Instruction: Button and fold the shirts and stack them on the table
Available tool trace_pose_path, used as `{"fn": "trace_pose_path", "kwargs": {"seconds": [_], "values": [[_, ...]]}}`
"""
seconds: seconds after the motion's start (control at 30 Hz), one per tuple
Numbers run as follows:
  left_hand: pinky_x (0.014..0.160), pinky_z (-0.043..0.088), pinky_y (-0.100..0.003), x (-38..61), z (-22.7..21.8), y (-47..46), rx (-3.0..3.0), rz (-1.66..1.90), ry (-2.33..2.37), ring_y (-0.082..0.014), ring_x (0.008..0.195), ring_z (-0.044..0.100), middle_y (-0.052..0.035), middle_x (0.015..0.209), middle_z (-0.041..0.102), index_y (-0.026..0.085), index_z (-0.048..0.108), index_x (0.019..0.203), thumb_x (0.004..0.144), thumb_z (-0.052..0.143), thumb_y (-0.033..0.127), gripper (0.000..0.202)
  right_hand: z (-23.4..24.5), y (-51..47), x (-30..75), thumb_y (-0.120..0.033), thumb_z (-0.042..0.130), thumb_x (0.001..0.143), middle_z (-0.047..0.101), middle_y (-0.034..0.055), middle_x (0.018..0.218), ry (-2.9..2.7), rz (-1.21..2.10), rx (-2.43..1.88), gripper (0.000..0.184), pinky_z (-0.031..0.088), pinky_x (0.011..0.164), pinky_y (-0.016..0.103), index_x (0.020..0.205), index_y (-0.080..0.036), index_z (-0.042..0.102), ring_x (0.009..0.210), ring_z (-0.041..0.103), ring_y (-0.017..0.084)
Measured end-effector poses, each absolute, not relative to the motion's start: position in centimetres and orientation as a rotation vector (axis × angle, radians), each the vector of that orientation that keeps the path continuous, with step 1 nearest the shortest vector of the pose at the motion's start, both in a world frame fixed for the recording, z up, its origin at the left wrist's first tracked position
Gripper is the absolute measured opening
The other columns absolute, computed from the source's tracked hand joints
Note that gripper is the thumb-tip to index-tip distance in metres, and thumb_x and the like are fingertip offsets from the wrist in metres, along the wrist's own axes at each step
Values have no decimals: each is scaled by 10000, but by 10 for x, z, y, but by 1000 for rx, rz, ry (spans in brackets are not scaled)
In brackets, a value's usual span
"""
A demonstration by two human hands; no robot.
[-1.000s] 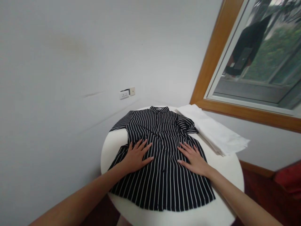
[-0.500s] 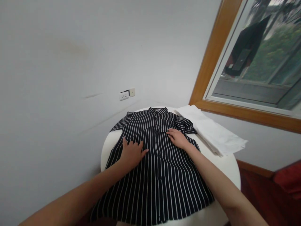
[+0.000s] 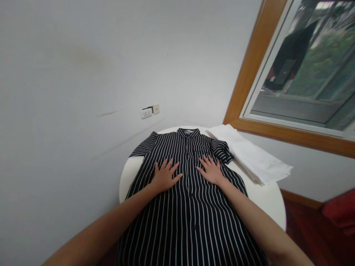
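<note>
A black shirt with white stripes (image 3: 188, 207) lies face up on a round white table (image 3: 266, 195), collar at the far side. My left hand (image 3: 165, 175) lies flat on the shirt's chest, fingers spread. My right hand (image 3: 211, 170) rests flat beside it on the other side of the button line, fingers also apart. Neither hand holds anything. The shirt's hem runs past the near table edge and out of view.
A folded white cloth (image 3: 249, 155) lies at the table's far right. A white wall with a socket (image 3: 146, 111) stands behind. A wood-framed window (image 3: 291, 133) is at right. Something red (image 3: 340, 212) sits low on the right.
Both hands slid up from the shirt's waist to its chest. The shirt has shifted toward me, its hem now over the near edge.
</note>
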State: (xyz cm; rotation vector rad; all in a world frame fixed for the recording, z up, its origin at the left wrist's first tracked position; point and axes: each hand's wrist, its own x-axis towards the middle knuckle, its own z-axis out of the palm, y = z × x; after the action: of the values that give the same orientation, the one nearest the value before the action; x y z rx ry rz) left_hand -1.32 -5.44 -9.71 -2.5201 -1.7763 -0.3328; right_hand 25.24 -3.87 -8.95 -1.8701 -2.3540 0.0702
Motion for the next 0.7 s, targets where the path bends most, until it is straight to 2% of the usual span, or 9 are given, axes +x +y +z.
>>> {"fn": "trace_pose_path", "kwargs": {"seconds": [0.1,0.3,0.4,0.47,0.53,0.6,0.63,0.7], "values": [[1069,54,-695,-11,-96,-70,-2505,-339,-1814,-368,1409,199,-84,1533,290,311,342,1447,849,283,712,722,-90,-58,256,-655,166,918,191,-3,1567,-2434,57,-1776,657,6,1122,594,1475,-326,275,1447,98,259],[1040,81,-729,-11,-88,-94,-2597,-263,-1825,-402,1388,230,-102,1521,311,305,369,1434,802,330,757,778,-90,-86,250,-622,233,930,253,40,1551,-2458,37,-1708,632,65,1122,582,1465,-295,317,1431,155,279],[1039,122,-717,-11,-73,-88,-2521,-362,-1770,-392,1306,366,-138,1375,509,255,445,1388,836,351,704,718,-79,-74,244,-615,286,927,472,68,1417,-2424,-16,-1618,566,145,1112,566,1296,-283,555,1345,336,280],[1092,127,-636,-8,-61,-67,-2413,-499,-1660,-327,1234,451,-133,1229,608,213,517,1317,916,318,567,571,-69,-51,241,-548,284,954,570,98,1291,-2327,-75,-1605,535,229,1105,486,1100,-224,684,1254,440,255],[1116,195,-526,-3,-52,-38,-2408,-538,-1552,-273,1184,495,-119,1174,628,196,579,1229,949,326,411,434,-62,-22,239,-420,295,979,572,119,1278,-2279,-83,-1557,477,295,1085,365,1122,-163,670,1217,475,210],[1077,305,-430,2,-50,-8,-2486,-498,-1524,-237,1162,518,-115,1190,624,177,583,1217,941,344,289,382,-61,5,239,-301,335,967,529,127,1338,-2267,-40,-1591,417,291,1089,315,1234,-129,604,1256,446,188],[1069,323,-402,4,-53,5,-2514,-491,-1539,-226,1192,501,-111,1260,592,173,557,1254,936,345,259,391,-63,15,240,-281,357,955,487,127,1387,-2264,-4,-1644,422,275,1101,329,1297,-130,554,1297,407,193],[1083,308,-430,7,-65,21,-2533,-441,-1652,-244,1290,423,-106,1401,487,179,475,1348,942,344,302,444,-70,27,242,-338,377,949,386,119,1475,-2220,90,-1805,488,232,1125,417,1399,-161,444,1378,297,235]]}}
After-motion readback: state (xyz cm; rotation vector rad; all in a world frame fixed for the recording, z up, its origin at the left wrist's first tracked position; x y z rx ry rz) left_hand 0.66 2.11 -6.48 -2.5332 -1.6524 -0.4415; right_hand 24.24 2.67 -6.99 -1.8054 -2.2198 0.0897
